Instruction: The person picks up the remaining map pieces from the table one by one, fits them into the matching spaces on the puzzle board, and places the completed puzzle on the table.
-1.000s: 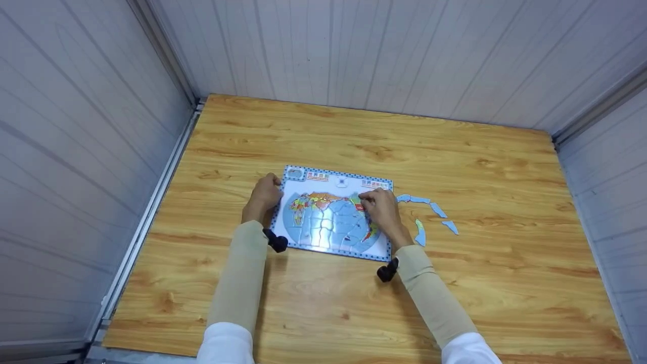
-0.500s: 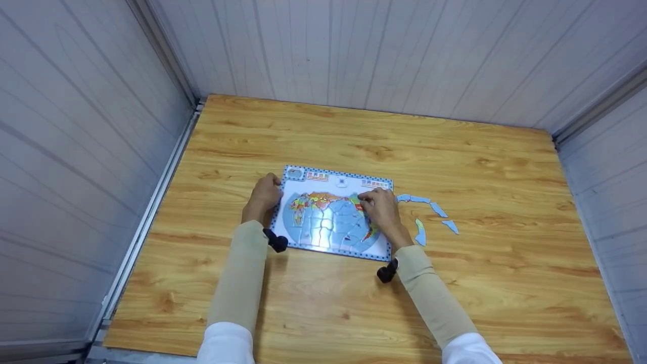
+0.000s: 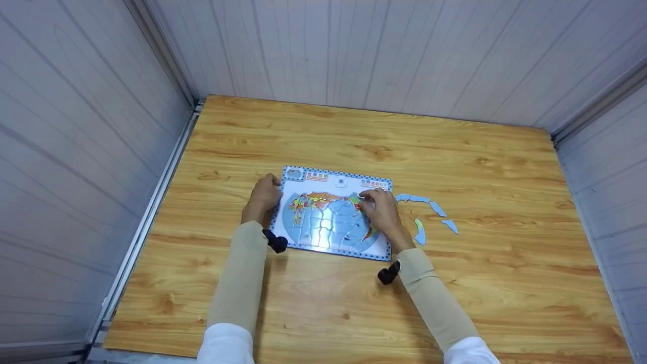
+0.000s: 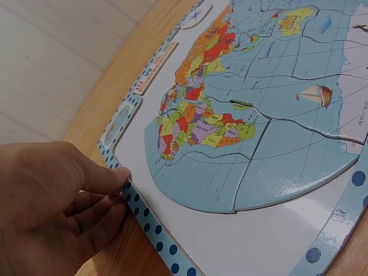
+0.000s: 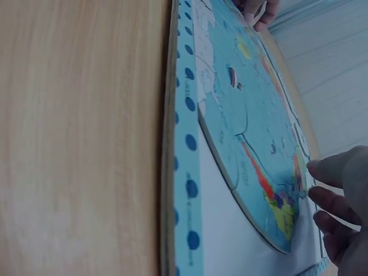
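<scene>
A world map jigsaw puzzle board (image 3: 323, 184) with a blue dotted border lies flat on the table. My left hand (image 3: 265, 194) holds its left edge; in the left wrist view the thumb (image 4: 118, 173) presses on the border while the other fingers curl below the rim. Over the upper right part of the map is my right hand (image 3: 382, 210), thumb and forefinger spread apart. In the right wrist view its fingertips (image 5: 316, 192) are close to the map's coloured edge, with no piece visible between them. Whether they touch the map cannot be told.
Right of the board lie several loose blue puzzle pieces: a joined strip (image 3: 417, 199), two slanted ones (image 3: 437, 209) and a curved green-and-blue one (image 3: 420, 232). The wooden table (image 3: 505, 263) meets pale wall panels (image 3: 323, 50) at the back and sides.
The fingers of my right hand have parted slightly over the map's upper right, showing more of the green and red area there. The left hand stays on the board's edge.
</scene>
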The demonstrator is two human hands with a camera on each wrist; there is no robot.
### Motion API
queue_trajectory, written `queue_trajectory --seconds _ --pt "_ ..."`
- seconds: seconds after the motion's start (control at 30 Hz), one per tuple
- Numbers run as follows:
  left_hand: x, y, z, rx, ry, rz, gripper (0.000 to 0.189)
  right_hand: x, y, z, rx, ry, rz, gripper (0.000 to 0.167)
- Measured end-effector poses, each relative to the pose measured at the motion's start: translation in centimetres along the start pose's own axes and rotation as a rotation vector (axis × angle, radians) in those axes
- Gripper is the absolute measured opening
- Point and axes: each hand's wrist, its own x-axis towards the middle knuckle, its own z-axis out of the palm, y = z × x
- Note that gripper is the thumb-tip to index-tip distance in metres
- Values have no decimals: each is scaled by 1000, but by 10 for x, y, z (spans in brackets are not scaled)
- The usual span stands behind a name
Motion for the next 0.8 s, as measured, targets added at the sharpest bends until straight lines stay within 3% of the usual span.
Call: queue_trajectory --seconds 0.27,0.8 --pt "0 -1 0 5 1 12 28 -4 6 -14 143 4 -59 28" --pt "1 -1 0 -5 4 -7 31 -18 24 -36 260 80 -38 25"
